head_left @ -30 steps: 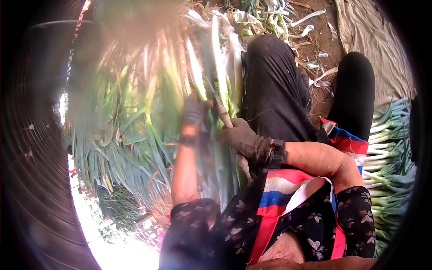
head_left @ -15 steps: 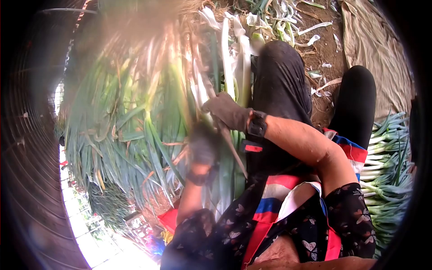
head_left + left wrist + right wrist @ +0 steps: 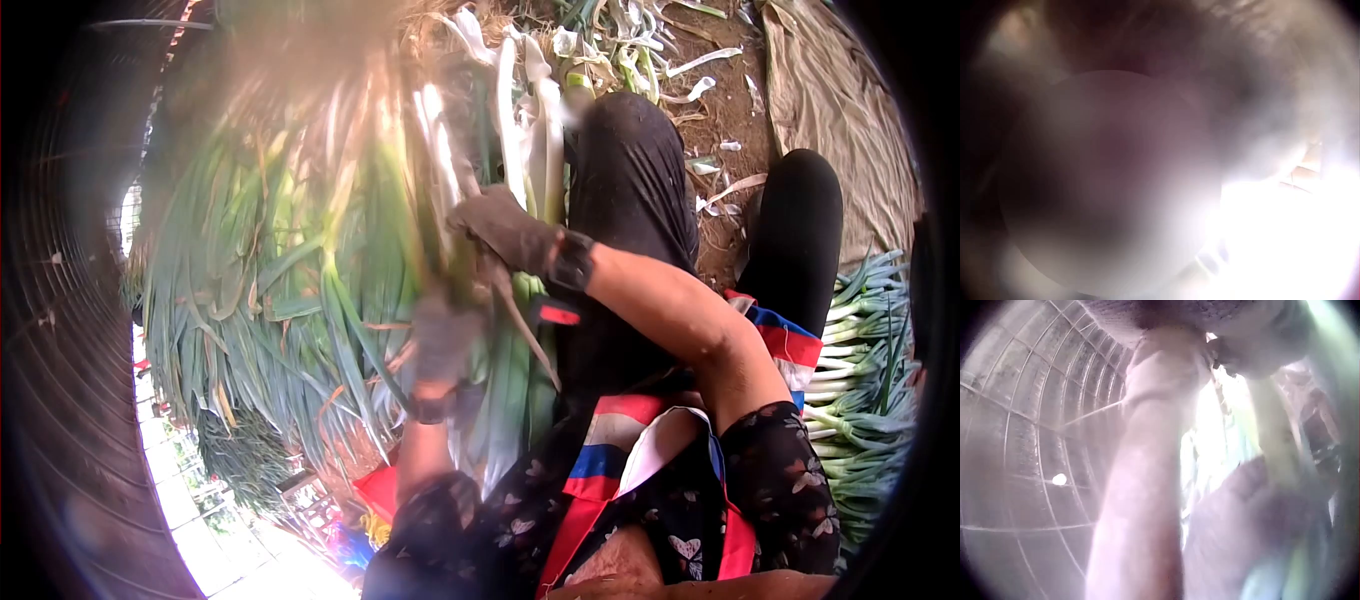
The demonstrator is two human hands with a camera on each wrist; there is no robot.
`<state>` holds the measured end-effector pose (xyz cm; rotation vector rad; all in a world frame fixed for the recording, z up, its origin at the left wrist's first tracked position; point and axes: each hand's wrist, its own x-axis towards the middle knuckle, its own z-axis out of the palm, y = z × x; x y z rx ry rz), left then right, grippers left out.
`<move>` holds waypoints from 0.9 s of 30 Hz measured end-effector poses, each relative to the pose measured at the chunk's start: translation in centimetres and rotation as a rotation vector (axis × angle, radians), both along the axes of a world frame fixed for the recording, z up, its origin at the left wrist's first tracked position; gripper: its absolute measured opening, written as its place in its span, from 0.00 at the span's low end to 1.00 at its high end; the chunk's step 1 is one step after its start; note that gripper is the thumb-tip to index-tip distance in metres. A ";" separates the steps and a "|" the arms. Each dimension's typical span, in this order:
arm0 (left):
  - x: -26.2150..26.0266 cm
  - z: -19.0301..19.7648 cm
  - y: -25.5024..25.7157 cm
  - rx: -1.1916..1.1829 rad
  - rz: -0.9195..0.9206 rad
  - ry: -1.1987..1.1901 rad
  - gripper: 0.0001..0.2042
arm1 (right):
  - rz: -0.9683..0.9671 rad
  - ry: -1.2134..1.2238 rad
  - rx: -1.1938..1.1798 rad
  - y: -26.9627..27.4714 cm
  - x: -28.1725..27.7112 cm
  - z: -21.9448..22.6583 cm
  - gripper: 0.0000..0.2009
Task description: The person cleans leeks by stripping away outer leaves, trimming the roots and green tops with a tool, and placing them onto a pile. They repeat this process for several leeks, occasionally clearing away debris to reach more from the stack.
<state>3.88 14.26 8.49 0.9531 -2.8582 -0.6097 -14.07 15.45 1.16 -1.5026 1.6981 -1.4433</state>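
My gloved right hand (image 3: 505,228) grips a knife by its long, rough wooden handle (image 3: 525,335), close against the pale stem of a long green onion (image 3: 437,150). In the right wrist view the same handle (image 3: 1141,469) runs down from the glove. Nearer my body, my gloved left hand (image 3: 445,335), blurred, holds the onion lower down among its green leaves. The right wrist view shows this left hand (image 3: 1241,531) curled round the onion's greenish stalk (image 3: 1272,425). The left wrist view is too blurred to show the hand.
A thick heap of untrimmed onions (image 3: 260,250) spreads on the left. Bare white stalks (image 3: 507,130) lie beside my bent knee (image 3: 635,160). Peelings (image 3: 690,75) litter the soil, near a tan cloth (image 3: 835,130). Cleaned onions (image 3: 860,370) are stacked at the right.
My right hand has moved up and left along the onion with the knife, while my left hand has drawn back toward my body. Over the last half second both shift only slightly.
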 end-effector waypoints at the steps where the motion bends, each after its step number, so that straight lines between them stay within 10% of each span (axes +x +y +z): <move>1: -0.7 1.6 0.0 0.155 0.088 0.080 0.21 | 0.038 -0.216 0.133 2.1 0.3 2.2 0.06; 4: -1.3 2.5 -3.5 0.660 0.297 0.233 0.22 | -0.079 -1.021 0.407 6.7 3.0 5.6 0.09; 12: -6.1 -2.5 -8.5 1.099 0.352 0.436 0.26 | -0.073 -1.091 0.503 10.6 4.1 5.7 0.11; 15: -8.2 2.4 -5.1 1.368 0.304 0.408 0.20 | -0.040 -0.979 0.504 11.4 4.7 5.8 0.11; 18: -8.2 1.2 -5.0 1.290 0.430 0.462 0.18 | -0.133 -1.021 0.518 10.8 4.0 5.3 0.12; 20: -6.4 -3.6 -7.9 0.818 0.284 0.183 0.16 | -0.110 -1.038 0.554 11.1 4.0 5.8 0.13; 25: -9.2 1.1 -2.8 0.519 0.329 -0.074 0.18 | -0.018 -1.064 0.666 11.5 4.3 5.8 0.14; 27: -7.2 -4.0 -6.6 0.168 0.155 -0.304 0.21 | -0.025 -1.002 0.671 11.9 4.3 6.5 0.14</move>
